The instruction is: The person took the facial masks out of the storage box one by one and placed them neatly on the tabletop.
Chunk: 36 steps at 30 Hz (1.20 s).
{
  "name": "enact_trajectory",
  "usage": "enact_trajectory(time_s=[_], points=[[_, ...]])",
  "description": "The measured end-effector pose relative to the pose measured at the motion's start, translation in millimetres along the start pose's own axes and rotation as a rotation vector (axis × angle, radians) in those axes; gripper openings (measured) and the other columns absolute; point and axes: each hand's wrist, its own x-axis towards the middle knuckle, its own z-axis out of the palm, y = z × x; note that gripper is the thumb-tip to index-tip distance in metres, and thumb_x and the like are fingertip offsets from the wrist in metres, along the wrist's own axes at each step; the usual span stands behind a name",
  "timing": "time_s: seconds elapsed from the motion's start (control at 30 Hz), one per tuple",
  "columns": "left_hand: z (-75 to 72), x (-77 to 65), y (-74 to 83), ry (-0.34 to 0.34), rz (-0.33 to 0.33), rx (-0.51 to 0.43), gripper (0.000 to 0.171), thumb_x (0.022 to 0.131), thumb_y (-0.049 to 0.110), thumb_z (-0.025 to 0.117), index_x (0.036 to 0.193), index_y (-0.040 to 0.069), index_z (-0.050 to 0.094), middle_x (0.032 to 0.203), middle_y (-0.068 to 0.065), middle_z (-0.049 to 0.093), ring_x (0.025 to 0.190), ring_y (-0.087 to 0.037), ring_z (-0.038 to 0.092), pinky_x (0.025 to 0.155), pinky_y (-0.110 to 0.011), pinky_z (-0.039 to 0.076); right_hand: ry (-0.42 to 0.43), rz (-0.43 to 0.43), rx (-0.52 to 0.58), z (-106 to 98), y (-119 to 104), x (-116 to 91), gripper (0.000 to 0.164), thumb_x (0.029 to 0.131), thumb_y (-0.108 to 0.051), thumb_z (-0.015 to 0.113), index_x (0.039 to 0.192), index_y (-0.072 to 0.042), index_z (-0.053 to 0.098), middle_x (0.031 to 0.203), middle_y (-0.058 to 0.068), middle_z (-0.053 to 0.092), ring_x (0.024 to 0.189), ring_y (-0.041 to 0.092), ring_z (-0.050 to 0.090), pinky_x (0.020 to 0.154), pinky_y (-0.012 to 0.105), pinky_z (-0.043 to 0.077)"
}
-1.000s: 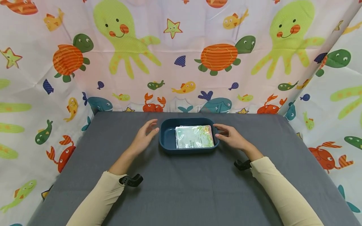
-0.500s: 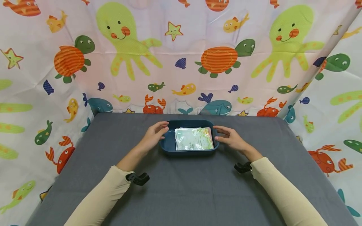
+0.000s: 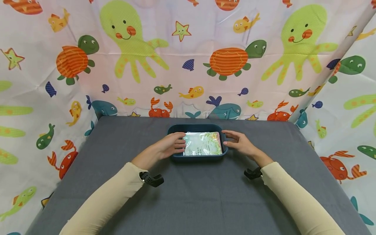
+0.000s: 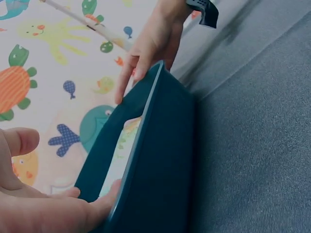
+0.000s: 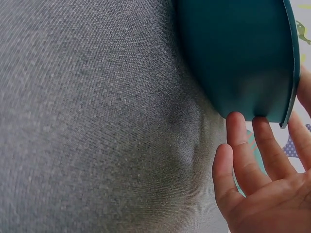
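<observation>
A dark blue rectangular tray [image 3: 198,159] stands on the grey cloth. Flat glossy packets [image 3: 204,143], pale green with a leafy print at one end, lie inside it, apparently stacked. My left hand [image 3: 167,145] reaches over the tray's left end, its fingertips at the packets' left edge. In the left wrist view, that hand's thumb stays raised and apart while its fingers dip inside the wall. At the other end, my right hand [image 3: 242,145] has its fingers extended; two fingertips touch the tray's outer wall [image 5: 238,73] in the right wrist view. Whether the left fingertips touch the packets is hard to tell.
Grey cloth [image 3: 199,202] covers the table around the tray. Behind and at both sides hangs a white curtain [image 3: 182,68] printed with sea animals. Each wrist carries a black strap device, such as the left one [image 3: 151,179].
From beside the tray, my left hand has moved right, across the left rim to the packets. The right hand has stayed at the right end. Tray and packets look still.
</observation>
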Motion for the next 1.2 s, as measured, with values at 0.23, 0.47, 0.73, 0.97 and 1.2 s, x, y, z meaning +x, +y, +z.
enact_trajectory(time_s=[0.23,0.47,0.73,0.97,1.2], points=[[1.6,6.9,-2.4,0.033,-0.010,-0.037,0.064,0.106,0.030,0.048,0.159,0.010,0.020,0.164,-0.024,0.024,0.150,-0.040,0.032,0.122,-0.052,0.032,0.002,-0.002,0.001,0.1,1.4,-0.6,0.059,0.101,-0.020,0.064,0.154,-0.007,0.041,0.157,0.026,0.041,0.146,0.046,0.039,0.108,0.058,0.045],[-2.1,9.9,-2.5,0.053,-0.016,-0.036,0.057,0.105,0.032,0.049,0.155,0.011,0.029,0.159,-0.020,0.030,0.142,-0.038,0.039,0.119,-0.052,0.037,-0.001,0.004,0.012,0.4,-0.3,-0.2,0.059,0.100,-0.020,0.064,0.153,-0.007,0.042,0.157,0.025,0.041,0.145,0.045,0.039,0.107,0.058,0.046],[0.3,19.6,-3.7,0.078,0.021,-0.042,0.053,0.104,0.033,0.052,0.149,0.010,0.038,0.153,-0.018,0.034,0.133,-0.033,0.042,0.116,-0.053,0.040,-0.003,0.009,0.023,0.0,0.9,-0.4,0.059,0.100,-0.020,0.064,0.153,-0.008,0.042,0.157,0.025,0.041,0.145,0.045,0.040,0.104,0.050,0.051],[2.8,23.2,-2.8,0.078,0.034,0.058,0.051,0.105,0.030,0.050,0.152,0.010,0.041,0.155,-0.015,0.039,0.140,-0.034,0.040,0.117,-0.053,0.038,-0.008,0.007,0.056,0.1,0.2,1.0,0.058,0.101,-0.020,0.063,0.154,-0.008,0.041,0.157,0.026,0.040,0.146,0.045,0.038,0.104,0.059,0.048],[11.6,17.0,-1.4,0.017,0.025,0.263,0.061,0.106,0.033,0.049,0.161,0.017,0.027,0.165,-0.012,0.029,0.152,-0.035,0.029,0.120,-0.054,0.034,-0.013,0.016,0.051,-1.0,0.4,-0.1,0.057,0.101,-0.019,0.063,0.153,-0.008,0.042,0.156,0.026,0.042,0.143,0.046,0.042,0.103,0.059,0.050]])
